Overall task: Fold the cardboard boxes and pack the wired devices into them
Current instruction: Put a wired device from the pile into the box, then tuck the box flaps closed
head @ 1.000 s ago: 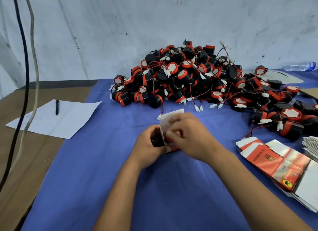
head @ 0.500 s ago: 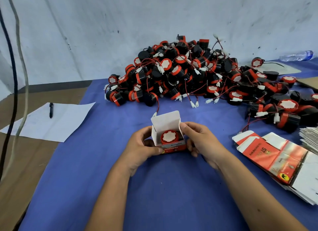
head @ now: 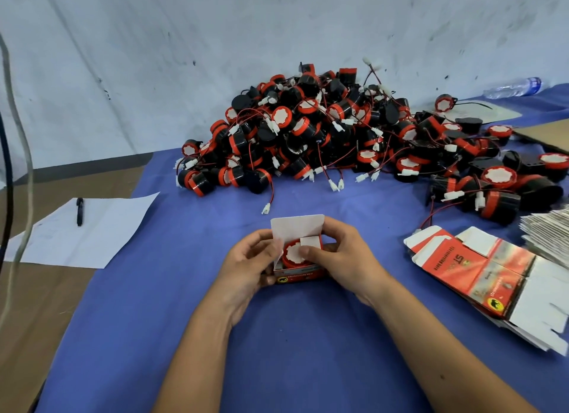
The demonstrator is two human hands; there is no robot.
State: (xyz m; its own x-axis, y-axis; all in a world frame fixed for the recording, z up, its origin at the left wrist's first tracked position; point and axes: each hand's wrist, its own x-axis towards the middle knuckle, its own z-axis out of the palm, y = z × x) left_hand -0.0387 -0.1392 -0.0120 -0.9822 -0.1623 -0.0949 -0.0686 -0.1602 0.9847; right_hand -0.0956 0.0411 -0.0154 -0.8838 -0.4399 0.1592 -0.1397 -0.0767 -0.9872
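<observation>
A small red and white cardboard box (head: pixel 297 274) sits on the blue cloth, its white lid flap standing up at the back. Inside it lies a red-rimmed black wired device (head: pixel 292 255) with a white paper face. My left hand (head: pixel 246 264) grips the box's left side, thumb at the left side flap. My right hand (head: pixel 341 258) holds the right side, its thumb pressing the right side flap down over the device. A big pile of the same devices (head: pixel 323 129) lies behind. Flat unfolded boxes (head: pixel 480 268) are stacked at the right.
A white paper sheet (head: pixel 101 237) with a black pen (head: pixel 79 211) lies at the left on the brown table. Cables (head: pixel 18 141) hang at the far left. A plastic water bottle (head: pixel 514 87) and a cardboard sheet (head: pixel 545 133) lie at the back right.
The right side flap has folded inward over the device under my right thumb. My left thumb has shifted up to the left flap. The box stays in place.
</observation>
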